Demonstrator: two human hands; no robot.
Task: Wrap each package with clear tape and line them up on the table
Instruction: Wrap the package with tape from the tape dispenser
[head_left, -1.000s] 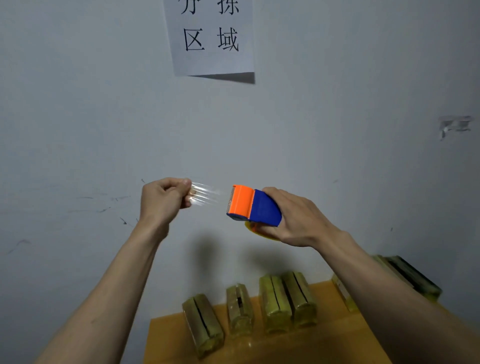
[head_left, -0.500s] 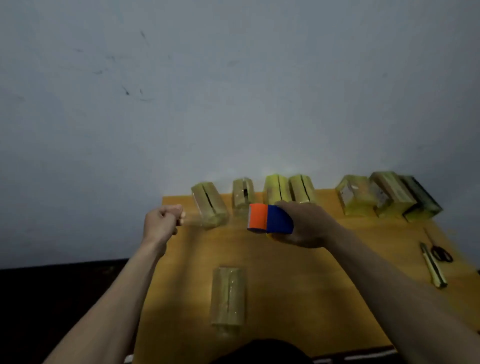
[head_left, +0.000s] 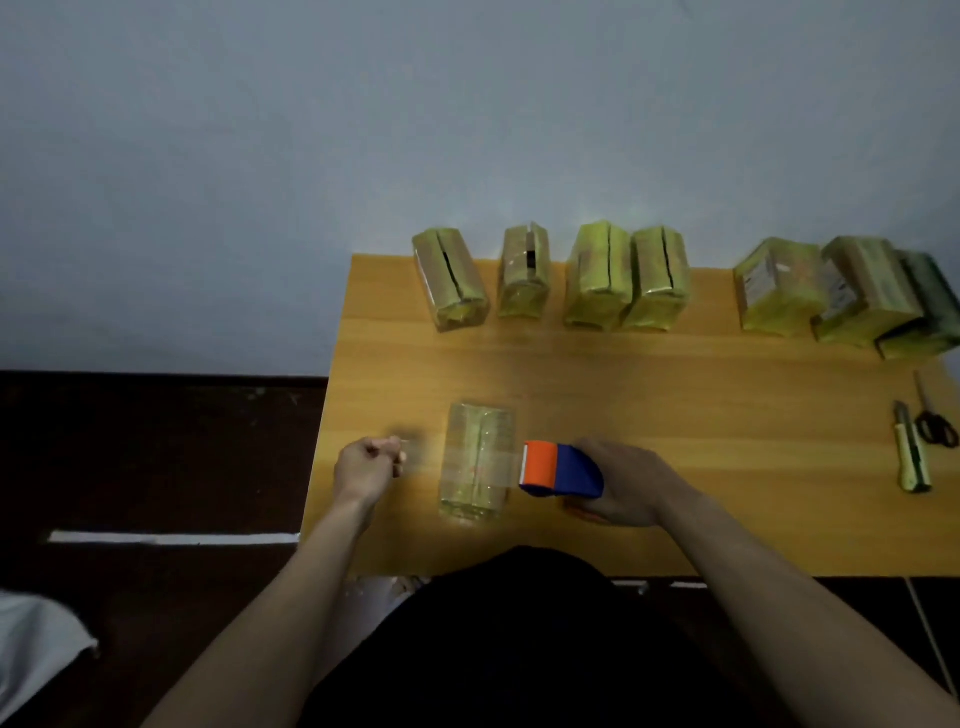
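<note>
Taping the near package — strip stretched across it.
Left hand (head_left: 366, 464) pinched the clear tape's end; right hand (head_left: 626, 483) gripped the orange-and-blue tape dispenser (head_left: 558, 469) beside the yellowish tape-wrapped package (head_left: 475, 460) on the wooden table (head_left: 675, 415) — best lowered taut, then smoothed.

**Bystanders on and around the wooden table**

A utility knife (head_left: 911, 451) and dark-handled scissors (head_left: 935, 420) lie side by side near the right edge of the table (head_left: 701, 415). Behind stands a pale grey-blue wall (head_left: 363, 130); left, a dark floor (head_left: 156, 457) with a white strip (head_left: 171, 538).
</note>
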